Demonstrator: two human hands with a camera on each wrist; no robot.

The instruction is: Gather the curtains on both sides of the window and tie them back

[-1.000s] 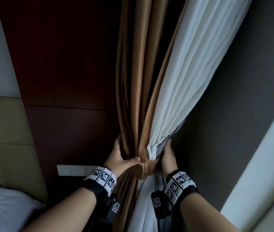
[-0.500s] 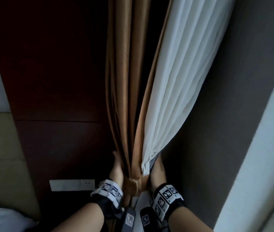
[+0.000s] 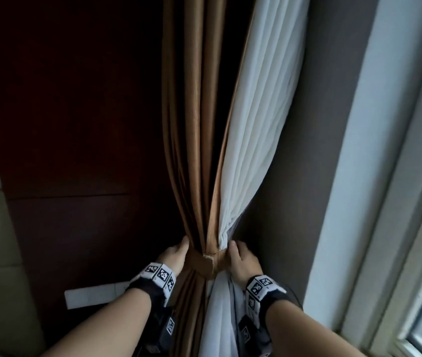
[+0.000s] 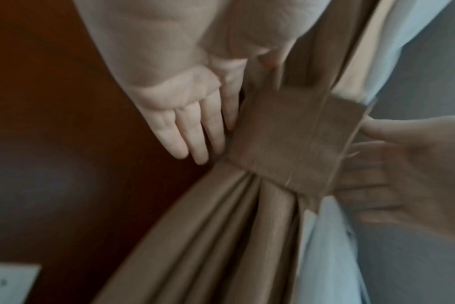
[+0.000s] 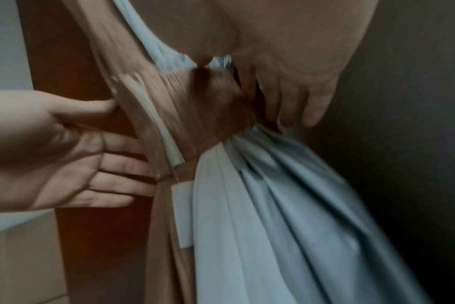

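Nearest me, my left hand lay flat against the left side of the bundle, fingers straight and gripping nothing. My right hand flanked the other side, its fingers loosely extended down against the fabric, also holding nothing. Between them the tieback band circled the brown curtain and the white sheer, cinching both together just beside the grey wall. The pleats rose from the band and fanned upward out of view, the dark wood panel behind them.

My worry was the band's overlapped end: if its fastening had not caught, letting go would allow the gathered folds to spring loose. The sheer looked bunched unevenly, so it might slip out under the band. The opposite curtain was not in view.
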